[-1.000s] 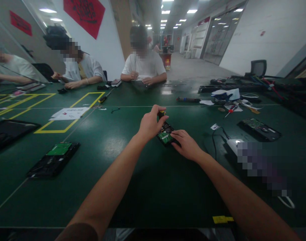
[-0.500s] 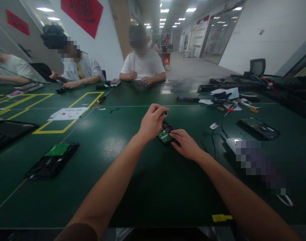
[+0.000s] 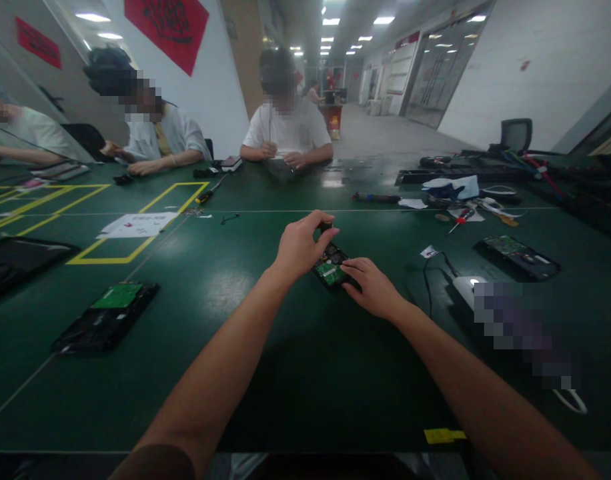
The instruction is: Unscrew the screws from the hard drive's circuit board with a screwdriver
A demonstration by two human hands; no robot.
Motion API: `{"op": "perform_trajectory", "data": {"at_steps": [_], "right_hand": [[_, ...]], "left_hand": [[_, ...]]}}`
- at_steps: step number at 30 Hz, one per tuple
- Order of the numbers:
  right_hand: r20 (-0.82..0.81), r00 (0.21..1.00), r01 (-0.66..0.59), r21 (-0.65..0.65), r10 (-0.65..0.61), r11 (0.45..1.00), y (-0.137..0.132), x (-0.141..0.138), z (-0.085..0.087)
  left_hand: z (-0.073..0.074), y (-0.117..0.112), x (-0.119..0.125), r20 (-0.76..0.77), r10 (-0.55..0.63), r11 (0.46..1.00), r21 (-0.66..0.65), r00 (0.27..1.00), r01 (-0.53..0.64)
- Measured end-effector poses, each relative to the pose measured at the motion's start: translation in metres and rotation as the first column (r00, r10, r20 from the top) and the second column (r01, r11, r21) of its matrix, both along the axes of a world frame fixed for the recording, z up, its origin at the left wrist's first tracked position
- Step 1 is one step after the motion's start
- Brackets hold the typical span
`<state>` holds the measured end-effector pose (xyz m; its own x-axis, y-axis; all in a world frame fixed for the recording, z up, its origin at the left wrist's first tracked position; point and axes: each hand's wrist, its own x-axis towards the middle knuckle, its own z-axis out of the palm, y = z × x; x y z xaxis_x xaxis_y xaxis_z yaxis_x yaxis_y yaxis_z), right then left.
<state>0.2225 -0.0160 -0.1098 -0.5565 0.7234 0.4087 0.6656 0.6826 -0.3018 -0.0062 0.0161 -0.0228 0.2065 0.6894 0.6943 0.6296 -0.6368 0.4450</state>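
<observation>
At the middle of the green table, a small black device housing (image 3: pixel 330 267) lies with its inside showing, a green circuit board in its near part. My left hand (image 3: pixel 303 243) is above its far end, thumb and fingers pinched around the dark, yellow-marked top of what looks like a screwdriver (image 3: pixel 327 225). Its lower part is hidden behind my fingers. My right hand (image 3: pixel 370 283) grips the right side of the housing, fingertips on the board's edge and thumb low against the side.
Similar opened housings lie left (image 3: pixel 108 317) and right (image 3: pixel 518 257). A pale cabled device (image 3: pixel 468 287) is near my right forearm. Farther off are a red screwdriver (image 3: pixel 463 219), a yellow-black screwdriver (image 3: pixel 208 193) and a paper sheet (image 3: pixel 138 225). Several people sit across the table.
My left fingers have shifted slightly around the top of the screwdriver, the thumb reaching a little farther right. My right hand and the housing stay in place.
</observation>
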Motion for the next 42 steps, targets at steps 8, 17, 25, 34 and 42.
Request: {"op": "perform_trajectory", "data": {"at_steps": [8,17,25,34,42], "right_hand": [[-0.003,1.000,-0.008,0.010,0.008,1.000,0.002,0.001,-0.003],[0.001,1.000,-0.010,0.016,0.010,1.000,0.002,0.001,-0.003],[-0.011,1.000,-0.015,0.025,0.016,1.000,0.003,0.000,-0.004],[0.000,1.000,-0.010,0.021,0.010,1.000,0.002,0.001,-0.003],[0.019,1.000,-0.006,0.019,0.006,1.000,0.002,0.000,-0.002]], "left_hand": [[-0.006,0.004,0.001,0.098,-0.033,0.997,-0.063,0.995,0.039],[0.000,-0.001,0.003,-0.002,-0.007,0.999,0.045,1.000,0.008],[0.003,-0.002,0.001,-0.027,0.000,0.999,0.053,1.000,0.001],[0.000,-0.002,0.003,0.009,-0.001,0.999,0.033,1.000,0.001],[0.002,-0.001,0.000,0.047,0.029,0.998,0.061,0.998,-0.032]]}}
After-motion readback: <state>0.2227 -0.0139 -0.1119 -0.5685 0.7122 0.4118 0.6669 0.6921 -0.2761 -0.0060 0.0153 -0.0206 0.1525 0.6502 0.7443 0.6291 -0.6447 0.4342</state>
